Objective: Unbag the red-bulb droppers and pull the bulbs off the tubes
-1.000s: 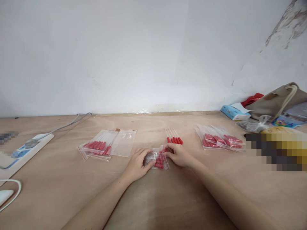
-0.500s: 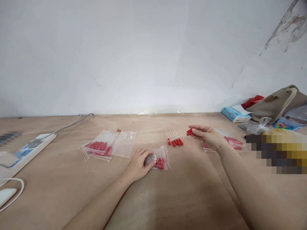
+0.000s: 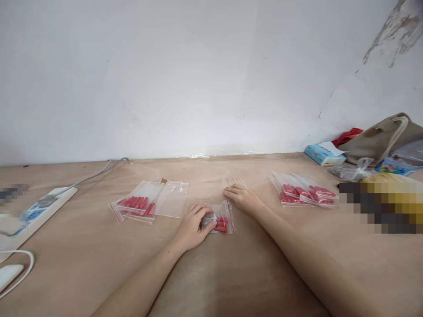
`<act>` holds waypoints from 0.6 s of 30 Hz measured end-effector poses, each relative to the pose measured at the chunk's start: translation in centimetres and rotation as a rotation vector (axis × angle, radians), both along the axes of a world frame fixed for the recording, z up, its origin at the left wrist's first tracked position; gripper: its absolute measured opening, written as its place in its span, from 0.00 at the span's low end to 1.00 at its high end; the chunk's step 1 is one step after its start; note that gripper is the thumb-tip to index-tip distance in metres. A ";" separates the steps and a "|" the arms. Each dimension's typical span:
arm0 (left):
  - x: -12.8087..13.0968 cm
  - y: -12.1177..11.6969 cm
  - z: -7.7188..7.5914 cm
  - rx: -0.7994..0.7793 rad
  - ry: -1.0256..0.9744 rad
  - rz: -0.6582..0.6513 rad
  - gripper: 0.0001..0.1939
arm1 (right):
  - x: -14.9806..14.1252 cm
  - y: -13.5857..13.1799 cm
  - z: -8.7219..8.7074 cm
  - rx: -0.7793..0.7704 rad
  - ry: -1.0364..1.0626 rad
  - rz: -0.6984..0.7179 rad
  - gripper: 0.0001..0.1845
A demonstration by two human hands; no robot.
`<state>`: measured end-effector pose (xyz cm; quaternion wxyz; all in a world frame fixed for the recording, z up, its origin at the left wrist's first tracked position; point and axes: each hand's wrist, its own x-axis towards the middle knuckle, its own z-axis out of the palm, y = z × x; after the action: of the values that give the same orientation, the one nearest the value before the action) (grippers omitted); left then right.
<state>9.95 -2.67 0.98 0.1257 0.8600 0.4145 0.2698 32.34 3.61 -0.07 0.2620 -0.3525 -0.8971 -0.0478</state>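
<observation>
The left hand (image 3: 191,228) lies curved on a clear zip-lock bag (image 3: 230,212) of red-ended sticks, thumb and fingers spread apart. The right hand (image 3: 243,198) is palm down, fingers together, hiding the red ends of loose sticks (image 3: 235,181) just beyond the bag; whether it pinches any, I cannot tell. Filled bags (image 3: 145,186) overlap a flat bag (image 3: 173,199) to the left; more filled bags (image 3: 280,177) lie right, a power strip (image 3: 66,195) far left.

left fingers (image 3: 198,209) curved, right arm (image 3: 291,241) outstretched
</observation>
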 end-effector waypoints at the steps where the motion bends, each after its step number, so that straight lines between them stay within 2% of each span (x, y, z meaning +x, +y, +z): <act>1: 0.0 0.0 0.0 0.000 0.004 -0.001 0.14 | 0.1 0.0 -0.1 -0.001 -0.032 0.001 0.14; 4: 0.0 -0.1 -0.1 0.007 0.014 -0.003 0.14 | 0.3 -0.3 0.3 -0.029 -0.079 -0.014 0.13; 6: 0.1 -0.2 -0.2 0.028 0.029 -0.010 0.14 | 0.4 -1.0 0.8 -0.051 -0.033 -0.052 0.13; 10: 0.3 -0.5 -0.1 0.145 0.097 0.003 0.14 | 0.2 -3.5 1.4 -0.103 0.223 -0.267 0.09; 13: 0.2 -0.6 0.0 0.162 0.088 0.009 0.14 | -0.2 -5.6 1.1 -0.194 0.299 -0.376 0.04; 16: -0.2 -0.7 0.2 0.047 0.023 -0.027 0.14 | -0.4 -6.8 0.6 -0.289 0.287 -0.310 0.04; 18: -0.4 -0.6 0.1 -0.018 0.004 -0.061 0.20 | -0.5 -7.1 0.5 -0.330 0.277 -0.211 0.06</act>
<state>9.53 -3.26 1.12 0.1408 0.8715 0.3910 0.2603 31.82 -3.49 0.41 0.3149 -0.4856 -0.8065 0.1210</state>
